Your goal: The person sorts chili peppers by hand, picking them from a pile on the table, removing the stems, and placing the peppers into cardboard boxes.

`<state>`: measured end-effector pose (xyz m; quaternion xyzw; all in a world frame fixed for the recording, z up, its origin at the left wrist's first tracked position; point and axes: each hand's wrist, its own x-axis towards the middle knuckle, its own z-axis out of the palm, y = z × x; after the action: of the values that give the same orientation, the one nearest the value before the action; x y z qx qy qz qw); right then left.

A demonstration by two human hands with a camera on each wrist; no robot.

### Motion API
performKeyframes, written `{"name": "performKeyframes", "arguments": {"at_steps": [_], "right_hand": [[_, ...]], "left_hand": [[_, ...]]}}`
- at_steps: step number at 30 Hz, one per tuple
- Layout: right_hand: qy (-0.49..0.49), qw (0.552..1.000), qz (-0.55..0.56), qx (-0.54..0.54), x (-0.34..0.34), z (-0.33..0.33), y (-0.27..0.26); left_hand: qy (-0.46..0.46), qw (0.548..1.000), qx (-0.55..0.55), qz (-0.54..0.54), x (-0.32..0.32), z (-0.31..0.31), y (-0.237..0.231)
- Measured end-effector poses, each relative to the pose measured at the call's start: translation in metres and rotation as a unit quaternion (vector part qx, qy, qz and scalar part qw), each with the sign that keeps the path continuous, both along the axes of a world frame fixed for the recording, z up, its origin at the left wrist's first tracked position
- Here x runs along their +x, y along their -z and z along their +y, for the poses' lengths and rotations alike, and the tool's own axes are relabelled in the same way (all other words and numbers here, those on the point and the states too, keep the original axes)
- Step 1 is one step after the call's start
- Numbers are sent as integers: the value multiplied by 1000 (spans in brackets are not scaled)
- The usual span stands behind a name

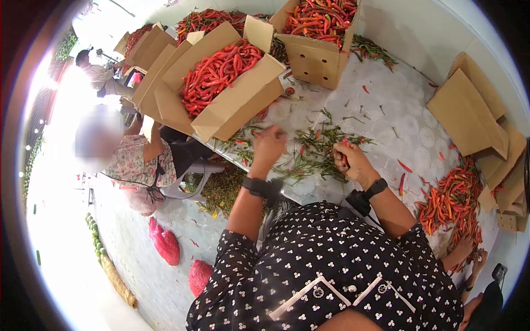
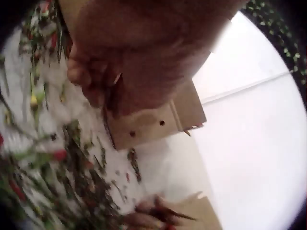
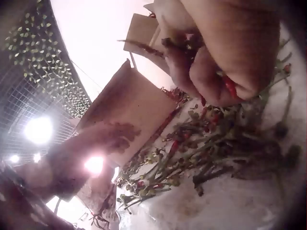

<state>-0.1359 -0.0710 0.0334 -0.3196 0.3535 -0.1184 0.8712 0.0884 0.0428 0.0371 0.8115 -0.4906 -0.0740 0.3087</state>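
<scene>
My right hand grips red chilies, held with fingers curled over the stem pile. In the right wrist view, red chili tips poke out between the curled fingers, and dark stems show at the fist's upper side. My left hand is over the table's near left part, just below the open carton of red chilies. Motion blurs its bent fingers, and I cannot tell whether they hold anything. Between the hands spreads a loose heap of green stems with a few red chilies mixed in.
Another carton of chilies stands at the back. To the right lie a heap of red chilies and folded cardboard; another person's hands reach there. A person sits at left. Pink bags lie on the floor.
</scene>
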Motion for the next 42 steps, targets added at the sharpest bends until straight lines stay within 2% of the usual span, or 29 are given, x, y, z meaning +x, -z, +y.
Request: {"name": "performKeyframes", "arguments": {"at_steps": [2, 5, 8, 10, 13, 15, 16, 18, 19, 21, 22, 23, 25, 28, 35, 37, 38, 40, 42], "right_hand": [[32, 999, -15, 34, -2, -1, 5], [30, 998, -32, 44, -1, 2, 3], [38, 999, 21, 17, 2, 6, -2], [18, 1000, -1, 13, 2, 4, 6], [6, 1000, -11, 9, 2, 5, 4], [17, 1000, 2, 12, 3, 7, 3], [21, 1000, 5, 6, 5, 7, 5], [28, 1000, 9, 0, 9, 6, 2], [21, 1000, 10, 4, 10, 6, -5], [15, 1000, 11, 9, 15, 8, -15], [27, 999, -15, 20, 18, 9, -19], [39, 998, -41, 31, 19, 10, -20], [38, 998, -37, 26, 19, 8, -14], [32, 999, -34, 5, 18, 8, -8], [52, 994, 5, -94, 23, 14, -6], [64, 992, -18, -105, 22, 14, -7], [80, 989, -39, -116, 21, 13, -8], [104, 989, -21, -99, 17, 7, -13], [115, 990, -1, -81, 9, 0, -10]], "left_hand": [[-129, 978, 147, -74, 15, 4, -13], [-173, 959, 190, -121, 28, 11, 4], [-165, 961, 200, -95, 32, 11, 15], [-165, 965, 188, -79, 35, 11, 26], [-119, 976, 161, -83, 31, 11, 27], [-10, 999, 34, -15, 16, 13, 20], [-7, 999, 35, -14, 2, 11, 7], [37, 989, 47, 134, -26, 5, -16], [39, 989, 47, 135, -37, 2, -24], [131, 973, 38, 186, -52, -1, -32], [159, 971, 14, 176, -54, -3, -25], [160, 971, 14, 176, -57, -5, -23], [175, 963, 19, 203, -63, -6, -26], [177, 966, 19, 188, -65, -9, -25], [104, 988, -21, 114, -70, -13, -12], [43, 998, 31, 28, -65, -14, -8], [42, 998, 31, 27, -60, -12, -6], [49, 992, 46, 112, -41, -2, -8], [-14, 999, 26, 12, -17, 8, -4]]}}
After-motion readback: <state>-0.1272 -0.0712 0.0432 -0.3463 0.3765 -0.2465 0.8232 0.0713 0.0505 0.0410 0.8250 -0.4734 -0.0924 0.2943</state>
